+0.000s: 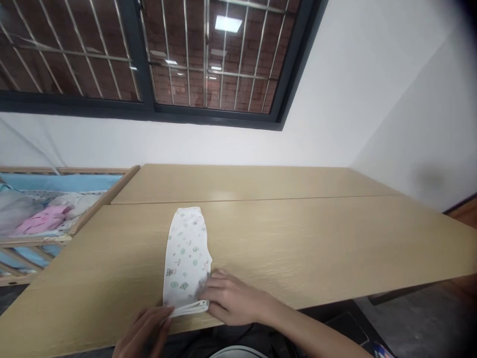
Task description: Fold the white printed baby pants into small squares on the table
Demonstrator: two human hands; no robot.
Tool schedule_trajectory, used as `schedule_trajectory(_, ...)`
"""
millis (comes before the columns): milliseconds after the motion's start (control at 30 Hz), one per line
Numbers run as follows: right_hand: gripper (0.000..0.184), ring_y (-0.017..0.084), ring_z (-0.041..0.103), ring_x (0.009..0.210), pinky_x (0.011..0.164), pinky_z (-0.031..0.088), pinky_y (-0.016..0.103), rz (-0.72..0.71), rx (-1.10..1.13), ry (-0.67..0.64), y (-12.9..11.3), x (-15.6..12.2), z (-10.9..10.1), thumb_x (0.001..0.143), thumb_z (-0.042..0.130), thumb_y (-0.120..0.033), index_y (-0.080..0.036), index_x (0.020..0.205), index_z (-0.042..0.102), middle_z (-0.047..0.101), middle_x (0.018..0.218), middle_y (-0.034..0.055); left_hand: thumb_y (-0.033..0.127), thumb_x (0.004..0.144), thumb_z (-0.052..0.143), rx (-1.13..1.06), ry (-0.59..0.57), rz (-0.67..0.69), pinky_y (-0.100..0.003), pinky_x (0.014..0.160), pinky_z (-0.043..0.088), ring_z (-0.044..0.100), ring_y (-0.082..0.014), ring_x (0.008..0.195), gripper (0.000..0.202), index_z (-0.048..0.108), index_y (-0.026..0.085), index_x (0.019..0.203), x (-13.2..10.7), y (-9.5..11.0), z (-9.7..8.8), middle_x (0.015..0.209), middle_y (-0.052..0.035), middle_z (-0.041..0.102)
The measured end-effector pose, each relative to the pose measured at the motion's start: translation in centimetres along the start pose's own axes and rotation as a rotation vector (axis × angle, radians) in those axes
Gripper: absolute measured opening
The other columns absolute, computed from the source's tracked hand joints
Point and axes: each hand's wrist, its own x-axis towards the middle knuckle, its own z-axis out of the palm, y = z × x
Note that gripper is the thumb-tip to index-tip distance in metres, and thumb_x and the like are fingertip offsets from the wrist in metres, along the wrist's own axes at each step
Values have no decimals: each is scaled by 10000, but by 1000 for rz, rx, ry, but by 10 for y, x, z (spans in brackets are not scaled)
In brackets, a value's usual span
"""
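Patterned white garment point(188, 248) lay on the table point(305, 238), near edge; long axis ran away from the wearer, narrower end toward the window point(219, 115). Print (small green and dark motifs) too fine to read. Left hand point(143, 330) pinched its near-left corner; right hand point(233, 298), fingers curled, gripped its near-right corner.

White patterned garment point(186, 253), folded narrow, mostly flat on table point(298, 238)

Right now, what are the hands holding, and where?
The white printed cloth, by its near edge: the left hand at the left end, the right hand at the right end.
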Motion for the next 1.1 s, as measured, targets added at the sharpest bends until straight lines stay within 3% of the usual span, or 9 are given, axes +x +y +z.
schedule_trajectory(67,217,177,609,896,891,450,303,52,108,39,0,8,-11,996,490,-183,-171,1106,677,683,946,62,364,1003,585,-41,-10,-98,-186,766,597,745,-142,850,189,686,267,1130,18,-2,-5,948,19,774)
schedule_trajectory(200,227,135,562,710,647,415,243,233,405,181,10,34,-37,1007,561,-382,-180,1059,652,640,829,13,469,980,593,-76,32,-273,-226,783,590,730,-165,867,257,713,263,1075,65,-21,-10,973,7,770)
schedule_trajectory(333,298,121,520,681,627,397,236,298,573,411,43,70,-55,946,640,-466,-170,974,625,594,772,-11,561,968,539,-124,26,-394,-301,858,564,693,-205,920,399,719,229,1098,128,-54,-2,1088,-43,762)
schedule_trajectory(500,230,117,518,666,620,394,235,423,551,572,103,116,-58,923,631,-382,-155,894,649,611,768,-6,486,977,459,-23,-96,-487,-310,788,546,687,-215,870,421,703,183,1140,191,-104,33,1096,-79,755)
schedule_trajectory(633,118,113,549,663,618,419,222,676,466,607,142,138,-49,884,659,-263,-154,919,634,626,773,-5,367,961,463,71,-178,-524,-331,804,535,703,-238,894,350,714,165,1098,212,-133,71,1076,-118,762)
schedule_trajectory(767,94,145,593,744,682,471,248,750,370,606,158,139,-39,862,641,-176,-158,954,629,658,836,26,288,962,429,185,-206,-499,-416,934,515,677,-307,1079,355,694,137,1145,209,-135,87,1173,-187,727)
schedule_trajectory(867,199,207,624,1015,905,496,334,702,267,620,151,130,-39,898,611,-192,-158,1093,635,673,1109,105,313,985,412,240,-200,-425,-475,1044,466,613,-335,1207,383,647,137,1231,185,-118,83,1275,-193,677)
schedule_trajectory(967,394,257,536,1299,1109,410,412,441,97,509,129,123,-41,966,581,-284,-174,1344,562,589,1381,152,373,1022,398,319,-220,-262,-463,1046,477,635,-314,1169,378,647,167,1218,139,-91,80,1253,-158,695)
schedule_trajectory(1100,574,272,376,1498,1204,330,428,77,13,177,99,124,-32,1027,519,-467,-236,1543,420,387,1631,128,344,1024,405,538,-246,-81,-493,980,521,651,-344,1170,364,677,146,1163,75,-57,85,1252,-179,704)
